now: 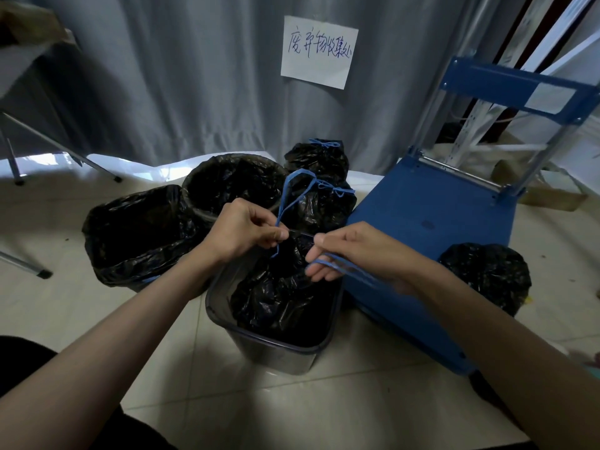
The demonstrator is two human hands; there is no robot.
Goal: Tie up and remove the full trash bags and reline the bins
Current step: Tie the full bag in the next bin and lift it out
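A full black trash bag sits in a clear rectangular bin in front of me, its neck gathered up. My left hand pinches the bag's neck and one loop of the blue drawstring, which arcs up above it. My right hand holds the other blue drawstring loop across its fingers, pulled toward the right. Two tied black bags with blue bows stand behind.
A rectangular bin and a round bin, both lined in black, stand at the left. A blue platform cart lies at the right, with another black-lined bin beyond it. Grey curtain with a paper sign behind.
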